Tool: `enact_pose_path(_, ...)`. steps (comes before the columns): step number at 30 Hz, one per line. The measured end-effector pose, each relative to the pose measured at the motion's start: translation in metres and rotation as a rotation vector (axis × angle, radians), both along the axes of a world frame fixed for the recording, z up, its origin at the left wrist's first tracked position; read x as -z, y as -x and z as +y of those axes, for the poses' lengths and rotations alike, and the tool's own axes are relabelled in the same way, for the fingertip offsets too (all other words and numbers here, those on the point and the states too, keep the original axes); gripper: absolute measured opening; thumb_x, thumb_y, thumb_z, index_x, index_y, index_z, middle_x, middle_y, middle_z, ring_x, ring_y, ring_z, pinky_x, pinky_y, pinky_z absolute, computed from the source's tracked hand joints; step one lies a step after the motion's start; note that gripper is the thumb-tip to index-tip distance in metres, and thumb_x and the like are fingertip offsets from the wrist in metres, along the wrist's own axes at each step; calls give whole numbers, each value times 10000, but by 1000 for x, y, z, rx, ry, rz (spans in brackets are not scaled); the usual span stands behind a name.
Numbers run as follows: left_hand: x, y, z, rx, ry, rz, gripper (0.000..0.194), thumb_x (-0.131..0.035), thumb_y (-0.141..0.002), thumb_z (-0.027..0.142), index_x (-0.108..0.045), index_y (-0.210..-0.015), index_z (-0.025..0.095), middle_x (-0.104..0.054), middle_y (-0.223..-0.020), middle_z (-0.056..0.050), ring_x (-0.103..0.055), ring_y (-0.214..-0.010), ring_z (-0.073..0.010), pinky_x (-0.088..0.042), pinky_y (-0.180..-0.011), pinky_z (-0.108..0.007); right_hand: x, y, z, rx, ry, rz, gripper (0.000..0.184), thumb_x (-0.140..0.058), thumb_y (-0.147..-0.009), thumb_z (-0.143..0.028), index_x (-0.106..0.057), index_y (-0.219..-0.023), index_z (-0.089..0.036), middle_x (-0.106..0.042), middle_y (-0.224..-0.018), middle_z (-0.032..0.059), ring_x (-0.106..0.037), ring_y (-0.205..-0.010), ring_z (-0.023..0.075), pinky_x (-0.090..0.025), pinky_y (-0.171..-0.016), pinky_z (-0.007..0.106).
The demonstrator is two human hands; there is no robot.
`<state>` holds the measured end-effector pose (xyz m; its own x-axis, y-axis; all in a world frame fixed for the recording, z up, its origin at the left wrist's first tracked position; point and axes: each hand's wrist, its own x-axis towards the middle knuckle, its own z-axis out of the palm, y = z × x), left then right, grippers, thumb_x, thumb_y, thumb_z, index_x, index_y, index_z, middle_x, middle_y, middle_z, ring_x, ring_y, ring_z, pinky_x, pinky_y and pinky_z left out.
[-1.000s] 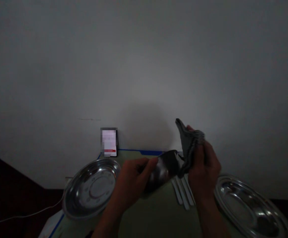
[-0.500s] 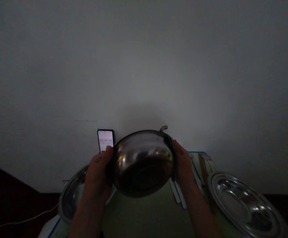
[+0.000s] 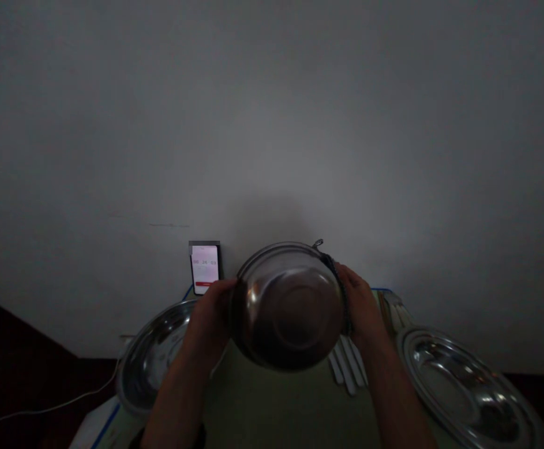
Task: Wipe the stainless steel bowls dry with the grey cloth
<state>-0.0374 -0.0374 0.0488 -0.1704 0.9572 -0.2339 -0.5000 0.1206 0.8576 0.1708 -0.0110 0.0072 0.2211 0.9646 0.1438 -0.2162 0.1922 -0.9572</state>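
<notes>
A shiny steel bowl (image 3: 295, 312) is held up above the table, tilted so its round underside faces me. My left hand (image 3: 211, 318) grips its left side, the thumb near the rim. On the other side my right hand (image 3: 360, 305) is closed on a dark patterned cloth (image 3: 341, 284), pressed against the bowl's right edge. A small end of the cloth sticks up above the rim. The bowl's inside faces away, and most of the fingers are hidden behind it.
Left of my arm stands a wide steel basin (image 3: 148, 355); at the right lie wide steel dishes (image 3: 454, 393). Several pale-handled utensils (image 3: 347, 368) rest on the green tabletop (image 3: 276, 411). A phone (image 3: 205, 268) leans on the wall, and a white cable (image 3: 66, 406) runs at the left.
The bowl has moved slightly right in view and tipped further, showing more of its base. Both hands have kept their hold and moved with it. The phone is now less covered by my left hand.
</notes>
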Motion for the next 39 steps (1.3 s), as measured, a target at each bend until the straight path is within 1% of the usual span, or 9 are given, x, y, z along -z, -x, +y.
enact_pose_path(3,9,3,4,58,126,114,208,-736,-675,338,-690,-624,142,-719,-624,-36,-648,-554,-159,-488,-528,-252,-6,-4,-3,-94,25,-87,423,-704,-699,-573,-752,-874,-190,-738,-780,0,-631,-734,170,-459,-693,260)
enact_pose_path(6,21,4,8,38,73,211,370,-791,-595,500,-692,-625,144,-706,-599,-45,-627,-534,-164,-467,-519,-263,-7,1,-4,-108,57,-15,392,-712,-695,-563,-759,-844,-204,-745,-761,-4,-637,-700,164,-466,-681,259)
enact_pose_path(11,29,-2,12,-7,-3,-13,360,-787,-616,489,-674,-609,147,-610,-471,10,-528,-408,-118,-397,-433,-237,-8,12,-5,-53,62,253,299,-746,-687,-480,-756,-834,-220,-749,-752,-12,-652,-687,166,-480,-697,277)
enact_pose_path(19,29,-31,16,-406,-79,-389,218,-585,-857,295,-696,-718,170,-705,-620,38,-623,-538,-98,-487,-537,-197,6,38,-4,178,50,344,372,-652,-749,-525,-726,-921,-204,-741,-873,-5,-631,-816,174,-456,-745,284)
enact_pose_path(22,29,-24,20,-334,-102,-306,193,-606,-824,272,-698,-687,172,-697,-596,44,-620,-540,-92,-487,-538,-181,5,32,0,152,25,280,368,-664,-735,-519,-722,-935,-216,-740,-943,-8,-622,-834,160,-449,-749,263)
enact_pose_path(26,23,-4,16,-6,21,-102,213,-624,-761,219,-678,-574,133,-659,-508,-7,-594,-470,-126,-481,-483,-219,-2,10,0,40,3,167,362,-710,-693,-514,-730,-892,-213,-744,-851,-14,-623,-780,170,-453,-709,262)
enact_pose_path(32,27,5,12,95,48,102,297,-763,-675,411,-685,-599,134,-663,-505,-27,-603,-431,-149,-474,-429,-235,-6,0,-3,-138,49,-47,376,-720,-690,-520,-756,-869,-191,-745,-777,-1,-639,-743,177,-451,-711,270)
enact_pose_path(34,25,4,12,76,39,38,300,-747,-704,403,-670,-591,136,-654,-493,-26,-595,-409,-150,-469,-415,-239,-5,6,-2,-134,67,0,392,-711,-690,-532,-757,-879,-191,-750,-802,8,-648,-753,186,-459,-727,283)
enact_pose_path(39,14,-10,12,-216,-4,-232,224,-574,-878,294,-703,-763,152,-707,-598,-13,-685,-590,-165,-555,-609,-262,0,32,-3,-37,68,271,388,-625,-757,-537,-734,-937,-211,-751,-901,22,-658,-862,207,-474,-793,315)
